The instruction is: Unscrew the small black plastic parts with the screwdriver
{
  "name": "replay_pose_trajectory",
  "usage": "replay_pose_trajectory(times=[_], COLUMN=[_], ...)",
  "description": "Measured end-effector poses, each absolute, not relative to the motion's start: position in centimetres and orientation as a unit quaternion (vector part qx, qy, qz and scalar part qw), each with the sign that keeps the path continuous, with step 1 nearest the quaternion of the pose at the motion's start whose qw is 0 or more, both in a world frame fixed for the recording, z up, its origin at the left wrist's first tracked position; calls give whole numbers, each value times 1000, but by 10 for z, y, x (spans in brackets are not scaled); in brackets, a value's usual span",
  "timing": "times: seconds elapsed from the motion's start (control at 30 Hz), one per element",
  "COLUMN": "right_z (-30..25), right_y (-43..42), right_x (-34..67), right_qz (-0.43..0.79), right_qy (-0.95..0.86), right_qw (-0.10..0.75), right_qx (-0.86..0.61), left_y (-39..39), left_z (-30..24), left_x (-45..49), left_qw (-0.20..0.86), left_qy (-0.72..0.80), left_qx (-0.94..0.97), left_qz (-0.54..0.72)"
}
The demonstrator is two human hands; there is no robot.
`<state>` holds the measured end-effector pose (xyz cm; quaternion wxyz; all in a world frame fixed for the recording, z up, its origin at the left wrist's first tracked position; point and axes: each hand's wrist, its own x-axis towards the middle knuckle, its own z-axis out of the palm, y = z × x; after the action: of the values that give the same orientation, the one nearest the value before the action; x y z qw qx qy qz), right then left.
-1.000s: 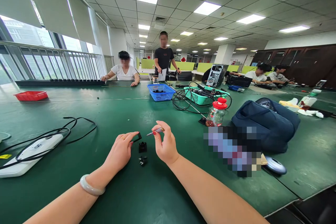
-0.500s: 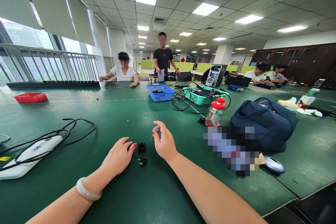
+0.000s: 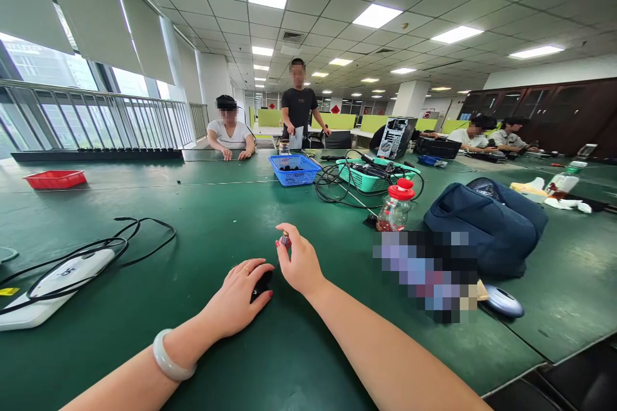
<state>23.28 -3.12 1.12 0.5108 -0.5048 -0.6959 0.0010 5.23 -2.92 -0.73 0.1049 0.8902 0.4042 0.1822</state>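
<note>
My right hand (image 3: 299, 262) pinches a small screwdriver (image 3: 285, 239) between thumb and fingers. Its handle shows, while the shaft points down and is mostly hidden. To the left, my left hand (image 3: 236, 295) rests on the table with its fingers curled around small black plastic parts (image 3: 261, 284). Those parts lie between thumb and fingertips, mostly covered, so I cannot make out whether one or both are gripped. The screwdriver's lower end is close to the left fingertips.
A white device with black cables (image 3: 72, 276) lies at left, near a red tray (image 3: 55, 179). Ahead are a blue basket (image 3: 295, 173), a green basket (image 3: 371, 181) and a red-lidded jar (image 3: 396, 207). A navy bag (image 3: 482, 225) and mouse (image 3: 504, 302) are right. Other people sit or stand beyond.
My left hand has slid right and closed over the black parts, which lay uncovered before. My right hand has shifted slightly left with the screwdriver, now more upright.
</note>
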Motion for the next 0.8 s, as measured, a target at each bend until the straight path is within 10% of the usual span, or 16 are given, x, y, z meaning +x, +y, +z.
replay_pose_trajectory(times=[0.8], right_z=[15], right_y=[-33], right_x=[232], right_qz=[3], right_qy=[-707], right_qw=[504], right_qx=[-496], left_y=[-62], left_z=[-11], left_x=[-29], left_qw=[46], left_qy=[459], left_qx=[876], left_qz=[138])
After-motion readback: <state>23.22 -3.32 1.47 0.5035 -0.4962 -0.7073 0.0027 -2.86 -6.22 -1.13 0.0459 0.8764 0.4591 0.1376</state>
